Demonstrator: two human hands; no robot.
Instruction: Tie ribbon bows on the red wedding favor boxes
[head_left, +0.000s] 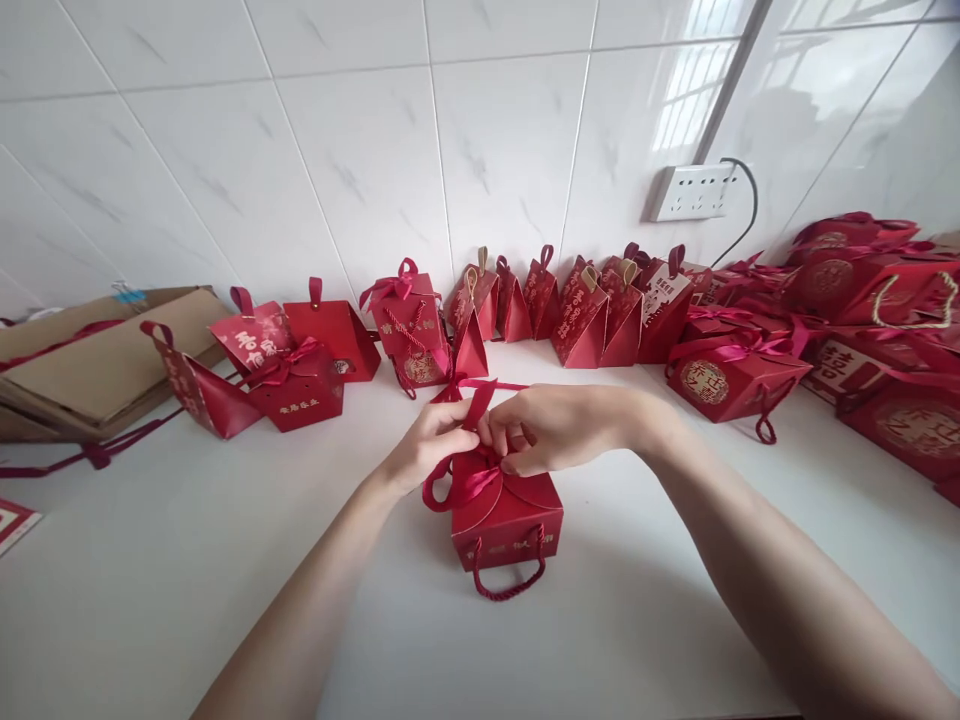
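Observation:
A red gift box (507,520) with gold lettering and a red rope handle stands on the white table (600,620), in front of me. A red ribbon (480,484) lies looped over its top. My left hand (435,440) is closed on a loop of this ribbon at the box's upper left. Close beside it, my right hand (559,430) bends over the top of the box, fingers curled and pinched at the ribbon's knot. The fingertips of the right hand partly cover the knot.
Small red boxes (581,315) line the tiled wall (360,160). More ribboned boxes (739,378) are piled at the right. Flat brown cardboard (127,365) lies at the far left. A white power strip (690,193) with a dark cable is on the wall.

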